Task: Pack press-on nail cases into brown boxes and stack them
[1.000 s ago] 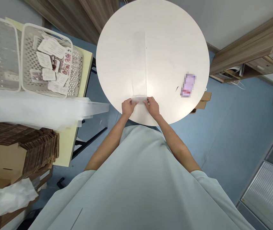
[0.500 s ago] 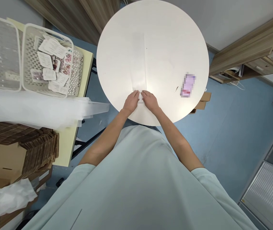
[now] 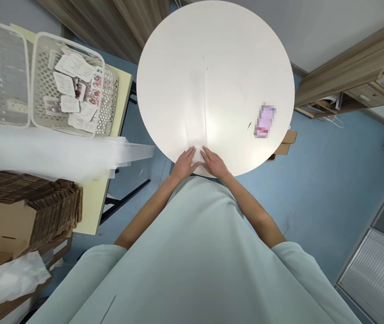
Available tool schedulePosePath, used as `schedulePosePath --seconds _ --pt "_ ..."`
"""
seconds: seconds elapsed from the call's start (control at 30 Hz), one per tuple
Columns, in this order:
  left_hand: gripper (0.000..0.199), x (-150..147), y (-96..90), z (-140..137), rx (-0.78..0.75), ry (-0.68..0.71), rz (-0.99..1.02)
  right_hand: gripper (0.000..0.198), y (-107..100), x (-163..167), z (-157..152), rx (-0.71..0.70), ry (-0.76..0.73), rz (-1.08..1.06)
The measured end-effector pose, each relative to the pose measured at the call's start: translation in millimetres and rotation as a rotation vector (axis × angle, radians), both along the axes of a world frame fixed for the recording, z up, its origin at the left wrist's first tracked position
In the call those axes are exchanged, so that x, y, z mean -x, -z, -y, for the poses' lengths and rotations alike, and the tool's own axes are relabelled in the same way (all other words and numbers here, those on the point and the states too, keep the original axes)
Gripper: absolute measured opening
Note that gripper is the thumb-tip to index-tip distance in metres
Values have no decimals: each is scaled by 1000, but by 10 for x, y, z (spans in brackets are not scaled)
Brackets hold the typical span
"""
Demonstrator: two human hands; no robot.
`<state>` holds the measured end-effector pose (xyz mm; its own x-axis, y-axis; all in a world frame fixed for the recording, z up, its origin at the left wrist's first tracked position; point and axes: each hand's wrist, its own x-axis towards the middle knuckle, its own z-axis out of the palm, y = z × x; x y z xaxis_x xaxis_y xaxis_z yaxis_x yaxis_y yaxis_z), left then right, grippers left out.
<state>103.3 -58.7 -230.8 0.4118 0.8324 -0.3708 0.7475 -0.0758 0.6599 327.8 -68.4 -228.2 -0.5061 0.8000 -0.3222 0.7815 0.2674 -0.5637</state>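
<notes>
A long strip of translucent plastic film (image 3: 197,112) lies on the round white table (image 3: 165,58), its near end close to the table's front edge. My left hand (image 3: 185,165) rests on the left side of that near end, fingers stretched out and pointing away from me. Mirroring it on the right side, my right hand (image 3: 215,163) lies with its fingers extended. Both thumbs point inward and nearly meet at the strip's near end. Whether the thumbs are over or under the film I cannot tell.
A purple pixelated item (image 3: 265,120) lies on the table's right side. At left, a side table (image 3: 92,211) bears a white basket (image 3: 107,94) of small carded packs, a stack of plastic film (image 3: 60,153) and flattened cardboard boxes (image 3: 53,211). Wooden shelving (image 3: 343,67) stands at right.
Both hands have moved toward me, to the table's near edge, and the film strip has slid the same way. My fingers, bent over the film before, are now straighter and flatter.
</notes>
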Motion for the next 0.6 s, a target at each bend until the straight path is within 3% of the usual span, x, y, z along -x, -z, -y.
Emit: schedulePosePath --seconds 0.1,0.2,0.37,0.47,0.6 --pt "85 41 -14 47 46 -30 16 60 -18 -32 54 4 16 -17" --pt "65 62 -22 -50 97 -149 30 57 -57 -19 -33 26 106 -20" --pt "28 25 -22 -371 196 -426 -23 46 -100 81 -381 120 396 -17" --pt "21 -24 7 -555 217 -538 -87 35 -74 151 -651 175 505 6" --pt "16 -84 38 -663 223 -569 -145 27 -37 245 -906 263 585 104"
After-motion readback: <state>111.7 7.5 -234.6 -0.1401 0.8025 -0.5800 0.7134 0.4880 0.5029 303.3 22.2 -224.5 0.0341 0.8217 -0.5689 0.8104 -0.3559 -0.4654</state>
